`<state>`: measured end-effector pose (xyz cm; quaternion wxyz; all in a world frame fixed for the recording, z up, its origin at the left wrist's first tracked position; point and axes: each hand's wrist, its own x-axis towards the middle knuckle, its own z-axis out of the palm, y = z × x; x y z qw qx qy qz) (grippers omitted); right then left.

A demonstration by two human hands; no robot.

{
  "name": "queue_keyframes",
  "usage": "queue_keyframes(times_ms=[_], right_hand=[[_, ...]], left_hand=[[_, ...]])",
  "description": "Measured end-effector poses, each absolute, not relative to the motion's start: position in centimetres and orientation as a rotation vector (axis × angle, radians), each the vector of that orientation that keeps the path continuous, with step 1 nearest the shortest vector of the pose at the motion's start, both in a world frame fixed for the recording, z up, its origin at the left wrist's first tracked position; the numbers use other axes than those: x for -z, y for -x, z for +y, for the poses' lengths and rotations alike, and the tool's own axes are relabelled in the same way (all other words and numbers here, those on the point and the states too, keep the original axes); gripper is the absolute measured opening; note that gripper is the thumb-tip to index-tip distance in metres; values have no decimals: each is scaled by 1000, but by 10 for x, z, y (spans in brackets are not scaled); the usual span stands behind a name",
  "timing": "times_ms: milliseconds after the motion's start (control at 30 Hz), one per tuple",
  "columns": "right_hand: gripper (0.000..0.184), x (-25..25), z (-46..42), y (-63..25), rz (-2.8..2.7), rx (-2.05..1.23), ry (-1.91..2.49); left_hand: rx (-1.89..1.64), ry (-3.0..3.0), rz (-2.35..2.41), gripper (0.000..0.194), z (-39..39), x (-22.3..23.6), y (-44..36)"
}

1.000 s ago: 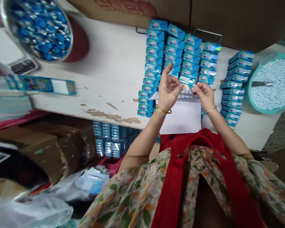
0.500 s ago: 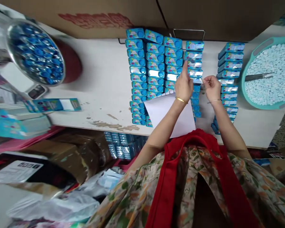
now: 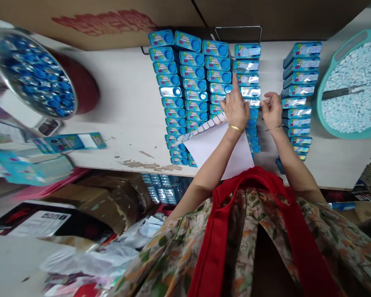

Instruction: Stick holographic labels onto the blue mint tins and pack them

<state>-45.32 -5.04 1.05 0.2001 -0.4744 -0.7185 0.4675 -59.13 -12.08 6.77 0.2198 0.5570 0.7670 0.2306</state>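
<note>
My left hand [image 3: 235, 109] lies over the fourth column of small blue candy tins [image 3: 247, 66], index finger stretched out along their left ends and the other fingers spread. Just to its right, my right hand [image 3: 272, 110] pinches the end of a shiny clear sticker [image 3: 252, 103], which lies across one tin's top edge. Beneath my left wrist and forearm is a white sticker sheet [image 3: 216, 142], its upper edge curled to show a row of labels. Similar shiny stickers show on the tins above in this column.
More blue tins [image 3: 194, 72] stand in columns on the left; a stickered column [image 3: 303, 78] stands on the right. A turquoise tub [image 3: 320, 99] holds pale candies and a metal scoop. At left are a pot [image 3: 88, 86] of blue wrapped sweets and a flat carton [image 3: 68, 142]. Cardboard [image 3: 173, 16] borders the back.
The view has shifted slightly. My left hand's fingers have spread beside the index finger. My right hand has stayed close to the same tin, still pinching the sticker's end.
</note>
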Motion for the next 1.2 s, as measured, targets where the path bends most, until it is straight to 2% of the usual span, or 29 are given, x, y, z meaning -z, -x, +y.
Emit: queue_keyframes(times_ms=[100,233,400,500,600,667,767,833,900,1033,1200], right_hand=[[40,8,-54,457,-1920,-1302,1311],[30,31,-52,466,-1777,-1354,1301],[25,39,-44,464,-1864,-1367,1331],[31,25,-50,451,-1839,-1330,1316],[52,2,-63,439,-1662,-1320,1292],[67,-15,-70,435,-1496,-1442,1310],[84,-36,-76,434,-1252,-1801,1284],[80,-45,-79,436,-1160,-1944,1228],[66,-50,-82,438,-1144,-1952,1194],[53,-49,-85,438,-1174,-1858,1200],[46,-39,-80,440,-1439,-1551,1230]], left_hand=[[-809,-1169,2477,79,-118,-64,585],[-919,-1053,2463,98,-117,-52,590],[-993,-989,2444,100,-116,-36,601],[-1116,-1026,2418,89,-120,-40,605],[-1283,-1157,2365,62,-129,-61,608],[-1372,-1211,2258,47,-135,-80,606],[-1434,-1182,2028,34,-142,-103,597],[-1435,-1082,1909,28,-146,-107,588],[-1415,-957,1847,22,-148,-103,582],[-1406,-907,1936,16,-151,-89,578],[-1209,-1243,2229,16,-151,-77,579]])
